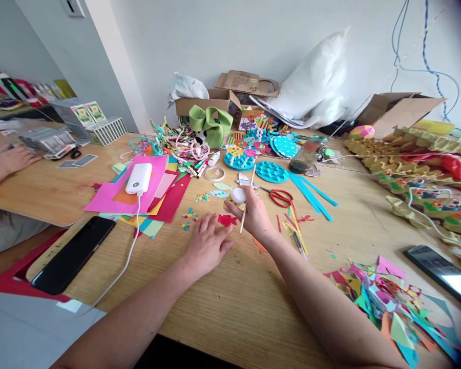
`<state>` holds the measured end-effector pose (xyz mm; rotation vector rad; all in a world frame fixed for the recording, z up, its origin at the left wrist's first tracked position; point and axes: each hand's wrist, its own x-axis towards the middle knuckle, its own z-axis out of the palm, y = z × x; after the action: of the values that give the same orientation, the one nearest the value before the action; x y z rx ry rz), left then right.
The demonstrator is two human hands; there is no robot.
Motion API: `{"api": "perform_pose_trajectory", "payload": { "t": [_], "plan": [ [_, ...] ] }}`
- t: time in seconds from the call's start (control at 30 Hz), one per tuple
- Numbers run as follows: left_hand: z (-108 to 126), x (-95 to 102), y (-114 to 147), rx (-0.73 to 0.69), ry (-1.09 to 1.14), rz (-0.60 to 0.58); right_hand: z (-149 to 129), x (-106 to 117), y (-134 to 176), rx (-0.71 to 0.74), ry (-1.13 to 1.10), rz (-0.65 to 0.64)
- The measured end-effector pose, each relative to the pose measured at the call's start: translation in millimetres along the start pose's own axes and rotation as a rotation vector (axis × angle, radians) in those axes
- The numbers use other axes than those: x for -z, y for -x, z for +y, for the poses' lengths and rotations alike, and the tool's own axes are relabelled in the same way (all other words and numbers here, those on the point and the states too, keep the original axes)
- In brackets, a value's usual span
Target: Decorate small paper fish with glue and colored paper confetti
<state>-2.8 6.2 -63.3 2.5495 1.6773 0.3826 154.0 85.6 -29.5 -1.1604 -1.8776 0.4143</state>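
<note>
My left hand (208,245) lies flat on the table with fingers spread. Its fingertips are at the edge of a red paper fish (225,220); whether they press on it I cannot tell. My right hand (253,212) is closed around a small white-topped container (238,195), with a thin pale stick (243,217) also in its grip. An orange paper cutout (259,245) lies partly under my right wrist. Patterned paper fish (219,193) lie just beyond my hands, and small coloured paper dots (189,219) are in piles to the left. Red-handled scissors (280,198) rest at the right.
Coloured paper sheets (165,189) lie left under a white power bank (139,178), near a black phone (74,255). Paper scraps (388,297) and another phone (441,271) are at right. A glass jar (308,154) stands behind. Another person's hand (17,158) is far left.
</note>
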Motion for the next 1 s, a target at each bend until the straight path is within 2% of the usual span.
{"api": "perform_pose_trajectory", "payload": {
  "t": [0.63, 1.0],
  "plan": [
    [0.9, 0.8, -0.9, 0.003, 0.007, -0.006, 4.1, 7.5, -4.9, -0.033, 0.041, 0.023],
    [1.6, 2.0, -1.7, -0.003, 0.005, -0.004, 0.9, 10.2, -3.4, -0.03, 0.075, -0.05]
  ]
}}
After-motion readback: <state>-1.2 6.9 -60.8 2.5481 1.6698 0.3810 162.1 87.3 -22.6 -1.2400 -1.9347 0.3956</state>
